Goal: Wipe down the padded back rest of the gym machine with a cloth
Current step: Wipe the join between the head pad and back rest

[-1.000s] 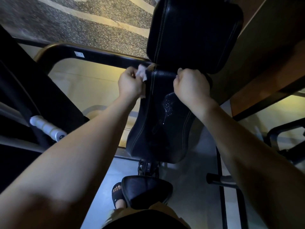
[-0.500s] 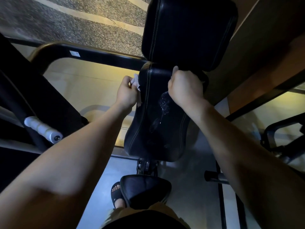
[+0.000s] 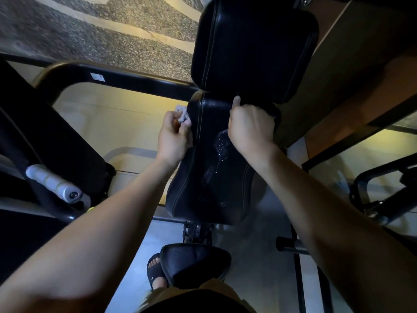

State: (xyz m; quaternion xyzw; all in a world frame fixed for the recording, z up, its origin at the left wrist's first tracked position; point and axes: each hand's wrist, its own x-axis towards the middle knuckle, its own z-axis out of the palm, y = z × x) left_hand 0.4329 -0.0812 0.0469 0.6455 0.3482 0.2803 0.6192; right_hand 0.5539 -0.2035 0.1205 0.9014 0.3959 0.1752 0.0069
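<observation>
The black padded back rest [image 3: 209, 186] stands upright in the middle, with wet droplets [image 3: 222, 145] shining on its upper face. My left hand [image 3: 173, 136] pinches a small white cloth [image 3: 182, 114] against the pad's upper left edge. My right hand [image 3: 250, 127] is a fist at the top of the back rest, thumb pointing up, fingers curled over the top edge. What lies under those fingers is hidden. A second black pad [image 3: 252, 48] sits directly above the back rest.
A black frame tube [image 3: 126, 79] runs behind the pads at left. A grey handle grip [image 3: 53, 184] sticks out at lower left. The black seat pad [image 3: 194, 263] lies below, with my sandalled foot [image 3: 155, 272] beside it. More machine frame [image 3: 383, 195] stands at right.
My left hand has slid the cloth a little down the pad's left edge from the top corner. My right fist has stayed at the top of the back rest.
</observation>
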